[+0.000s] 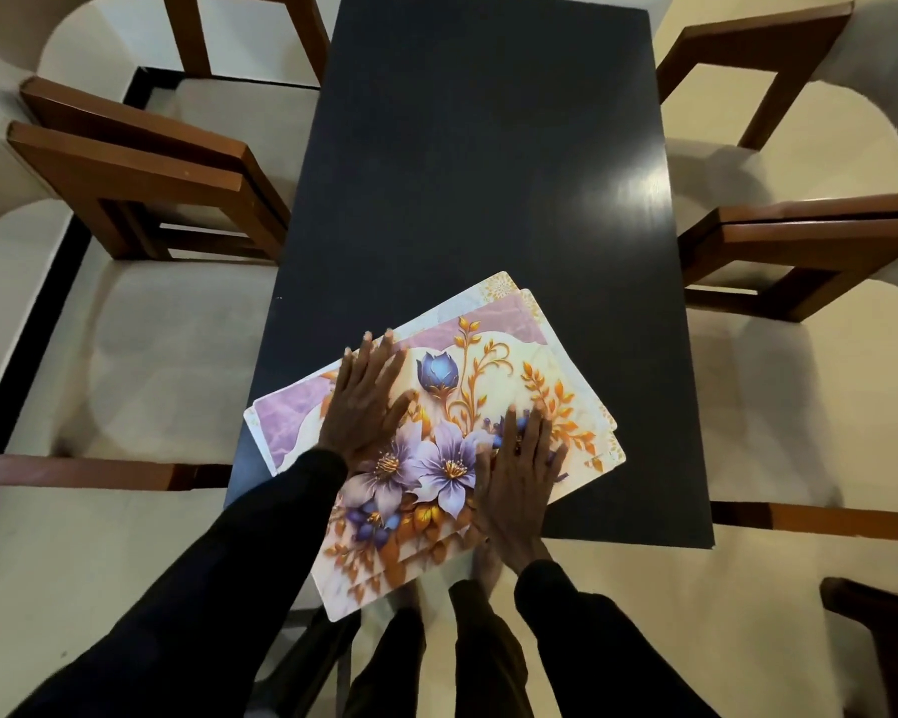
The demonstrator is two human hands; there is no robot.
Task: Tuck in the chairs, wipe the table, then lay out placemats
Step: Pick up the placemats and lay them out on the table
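Nearest me, the black sleeves lead up to both hands lying flat on a fanned stack of floral placemats. The left hand and right hand press down with straight, spread fingers and grip nothing. The stack sits askew at the near end of the dark tabletop, one corner hanging past its edge, so I judge that sliding the top mat away under flat palms could drag the whole slick pile over that edge.
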